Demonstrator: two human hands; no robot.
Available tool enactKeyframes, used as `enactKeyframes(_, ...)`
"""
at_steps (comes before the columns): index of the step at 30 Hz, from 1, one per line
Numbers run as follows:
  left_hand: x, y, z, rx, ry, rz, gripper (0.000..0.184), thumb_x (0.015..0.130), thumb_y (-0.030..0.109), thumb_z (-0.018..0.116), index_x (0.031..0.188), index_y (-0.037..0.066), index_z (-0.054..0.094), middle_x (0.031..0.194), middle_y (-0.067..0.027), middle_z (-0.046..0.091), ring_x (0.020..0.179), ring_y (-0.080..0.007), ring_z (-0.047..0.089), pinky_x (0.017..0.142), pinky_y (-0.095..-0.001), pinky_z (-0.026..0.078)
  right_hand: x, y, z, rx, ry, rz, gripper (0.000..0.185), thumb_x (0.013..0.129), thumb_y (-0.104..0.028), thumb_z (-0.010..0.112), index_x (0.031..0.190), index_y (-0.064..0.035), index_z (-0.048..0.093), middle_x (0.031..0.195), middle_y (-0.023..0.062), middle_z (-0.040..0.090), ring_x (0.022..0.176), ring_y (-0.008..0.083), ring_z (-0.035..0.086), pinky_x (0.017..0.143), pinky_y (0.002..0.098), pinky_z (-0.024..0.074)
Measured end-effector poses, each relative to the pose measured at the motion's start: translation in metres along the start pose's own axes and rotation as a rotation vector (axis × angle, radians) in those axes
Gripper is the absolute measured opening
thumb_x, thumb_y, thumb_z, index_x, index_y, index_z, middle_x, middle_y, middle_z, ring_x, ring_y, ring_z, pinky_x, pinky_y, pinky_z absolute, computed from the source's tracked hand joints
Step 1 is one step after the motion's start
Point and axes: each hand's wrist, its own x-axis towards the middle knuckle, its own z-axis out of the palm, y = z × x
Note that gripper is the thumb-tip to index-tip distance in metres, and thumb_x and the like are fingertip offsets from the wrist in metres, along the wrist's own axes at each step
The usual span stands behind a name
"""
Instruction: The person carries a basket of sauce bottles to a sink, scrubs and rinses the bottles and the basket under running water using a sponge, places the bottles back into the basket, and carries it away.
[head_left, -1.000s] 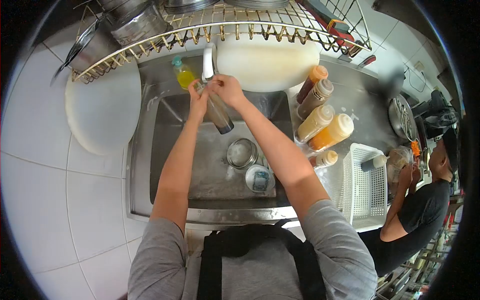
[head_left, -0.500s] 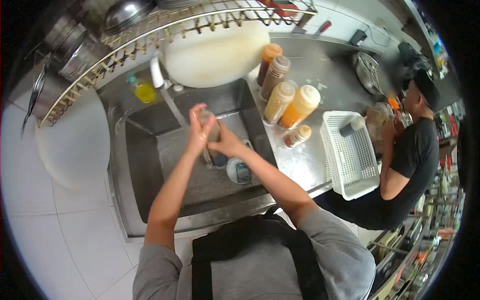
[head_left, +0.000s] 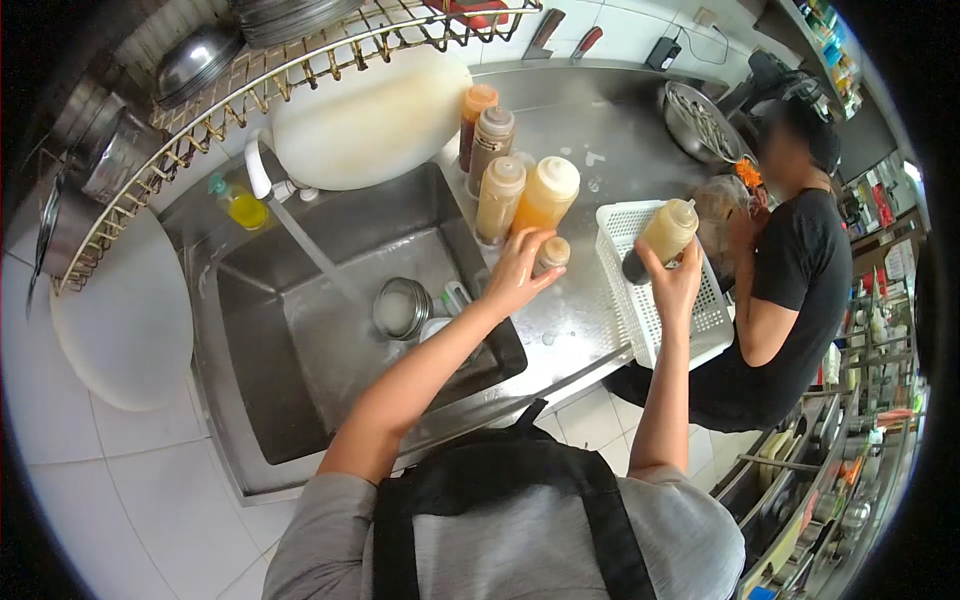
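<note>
My right hand is closed around a pale yellow squeeze bottle, tilted above the white plastic basket. A dark patch shows at the bottle's lower end; I cannot tell whether it belongs to it. My left hand has its fingers around a small bottle with a pale cap on the steel counter. Just behind it stand an orange-yellow squeeze bottle and a paler one. A brown bottle and an orange-capped bottle are farther back.
Water runs from the faucet into the sink, where metal bowls and a white container lie. A co-worker in black stands right of the basket, near a metal bowl. A wire rack hangs above.
Both hands have left the sink and moved right. My left hand has taken hold of the small bottle, and my right hand now holds a squeeze bottle at the basket. The view has shifted right.
</note>
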Motion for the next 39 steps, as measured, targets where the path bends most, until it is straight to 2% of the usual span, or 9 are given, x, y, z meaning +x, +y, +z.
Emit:
enactKeyframes(6,-0.024,-0.027,0.025,0.068,0.004,0.034,0.064,0.085,0.017,0.074,0.132,0.003,0.033,0.114,-0.0237,0.057,0.100,-0.0389,0.061,0.089,-0.0458,0.048,0.034,0.112,0.078,0.059,0.006,0.163,0.060,0.063,-0.028,0.089,0.110,-0.0013,0.064,0.107,0.0199,0.067,0.101,0.0358,0.064,0.089,0.0433,0.0489)
enactKeyframes(14,-0.075,-0.020,-0.056,0.072,0.100,-0.130,0.080,0.089,0.016,0.070,0.149,0.006,0.018,0.122,-0.0225,0.058,0.108,-0.0320,0.061,0.097,-0.0414,0.048,0.039,0.148,0.111,-0.119,-0.001,0.201,0.065,0.068,-0.037,0.086,0.114,0.0028,0.062,0.110,0.0206,0.064,0.107,0.0361,0.061,0.093,0.0436,0.0467)
enactKeyframes(15,-0.077,-0.012,-0.082,0.170,0.187,-0.104,0.075,0.091,0.017,0.067,0.149,0.008,0.022,0.118,-0.0190,0.059,0.106,-0.0295,0.061,0.096,-0.0399,0.047,0.041,0.148,0.109,-0.094,-0.039,0.159,0.070,0.068,-0.041,0.086,0.116,0.0041,0.060,0.111,0.0215,0.063,0.108,0.0369,0.060,0.094,0.0439,0.0460)
enactKeyframes(17,-0.086,0.000,-0.129,-0.013,0.237,-0.483,0.067,0.093,0.014,0.062,0.148,0.007,0.024,0.126,-0.0179,0.054,0.110,-0.0294,0.058,0.097,-0.0385,0.047,0.046,0.166,0.114,-0.106,-0.096,0.222,0.078,0.070,-0.042,0.085,0.122,0.0070,0.054,0.117,0.0250,0.061,0.112,0.0399,0.058,0.096,0.0445,0.0452)
enactKeyframes(21,-0.104,-0.060,-0.209,0.096,0.624,-0.397,0.061,0.095,0.018,0.061,0.145,0.007,0.028,0.128,-0.0198,0.050,0.107,-0.0292,0.059,0.094,-0.0382,0.048,0.037,0.157,0.089,-0.402,-0.351,0.235,0.086,0.073,-0.053,0.077,0.126,0.0098,0.051,0.122,0.0302,0.059,0.114,0.0428,0.058,0.097,0.0462,0.0457)
enactKeyframes(24,-0.111,-0.115,-0.269,0.146,0.612,-0.480,0.058,0.096,0.014,0.058,0.145,0.010,0.026,0.129,-0.0187,0.048,0.110,-0.0271,0.056,0.096,-0.0385,0.046,0.031,0.080,0.044,-0.691,-0.632,0.129,0.082,0.076,-0.059,0.072,0.116,0.0110,0.059,0.108,0.0306,0.065,0.104,0.0418,0.064,0.089,0.0485,0.0494)
enactKeyframes(28,-0.109,-0.156,-0.319,0.007,0.492,-0.567,0.056,0.096,0.011,0.055,0.145,0.015,0.026,0.128,-0.0175,0.049,0.112,-0.0265,0.055,0.096,-0.0388,0.045,-0.001,-0.092,0.029,-0.074,-0.795,0.021,0.049,0.087,-0.036,0.072,0.116,0.0035,0.063,0.086,0.0225,0.070,0.082,0.0319,0.070,0.073,0.0377,0.0519)
enactKeyframes(32,-0.093,-0.161,-0.331,-0.163,0.527,-0.735,0.049,0.099,0.016,0.048,0.144,0.021,0.028,0.124,-0.0153,0.052,0.107,-0.0249,0.056,0.091,-0.0370,0.046,-0.037,-0.185,0.106,0.462,-1.115,-0.378,0.047,0.088,-0.037,0.072,0.113,0.0019,0.065,0.086,0.0117,0.069,0.078,0.0167,0.064,0.071,0.0311,0.0501)
enactKeyframes(39,-0.064,-0.146,-0.321,-0.509,0.648,-0.744,0.047,0.102,0.029,0.044,0.145,0.022,0.027,0.117,-0.0080,0.054,0.106,-0.0211,0.055,0.091,-0.0379,0.047,-0.075,-0.330,0.316,0.942,-1.174,-0.267,0.029,0.093,-0.015,0.063,0.115,0.0032,0.063,0.092,0.0052,0.067,0.079,0.0087,0.060,0.068,0.0265,0.0502)
